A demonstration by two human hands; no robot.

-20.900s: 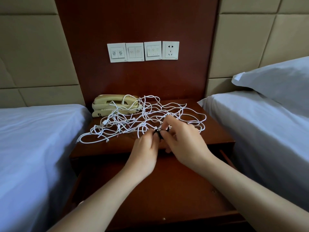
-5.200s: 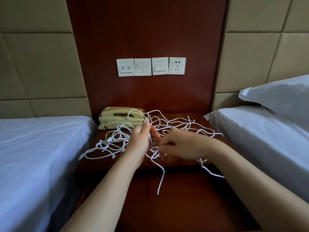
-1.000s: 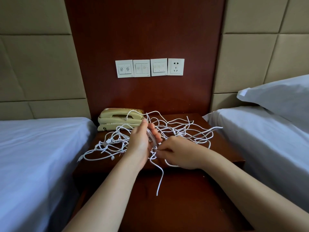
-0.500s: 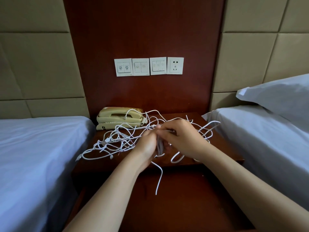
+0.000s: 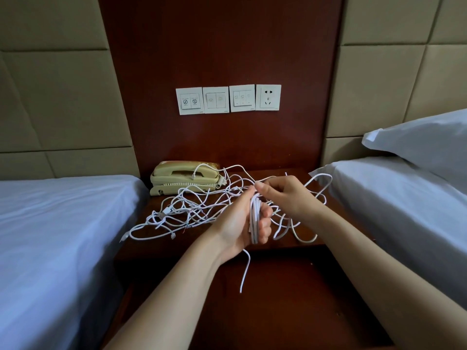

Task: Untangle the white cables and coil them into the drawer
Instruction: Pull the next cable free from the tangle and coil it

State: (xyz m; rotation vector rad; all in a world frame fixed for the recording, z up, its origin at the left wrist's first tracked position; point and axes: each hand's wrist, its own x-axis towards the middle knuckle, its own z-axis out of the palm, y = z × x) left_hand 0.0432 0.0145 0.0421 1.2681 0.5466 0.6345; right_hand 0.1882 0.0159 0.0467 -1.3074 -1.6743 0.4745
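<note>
Several cable loops (image 5: pixel 254 219) gripped in left hand (image 5: pixel 236 224), right hand (image 5: pixel 285 195) pinching strand (image 5: pixel 249 174) above

The room is dim, and the light is soft and diffuse, so shadows have gentle edges. The white switch plates (image 5: pixel 228 99) are the brightest spot yet keep their printed detail. The bed sheets (image 5: pixel 50 236) and the pillow (image 5: pixel 424 142) take on a cool bluish cast. The dark wooden panel (image 5: pixel 227 46) swallows light, showing only a faint sheen, and the drawer (image 5: pixel 278 311) in the foreground sinks into deep shade. The white cables (image 5: pixel 182 210) stand out crisply in the centre, sharply focused. Wide-angle distortion bends the seams of the padded wall (image 5: pixel 63 97) toward the edges and stretches the forearms (image 5: pixel 171 299) at the bottom.
</note>
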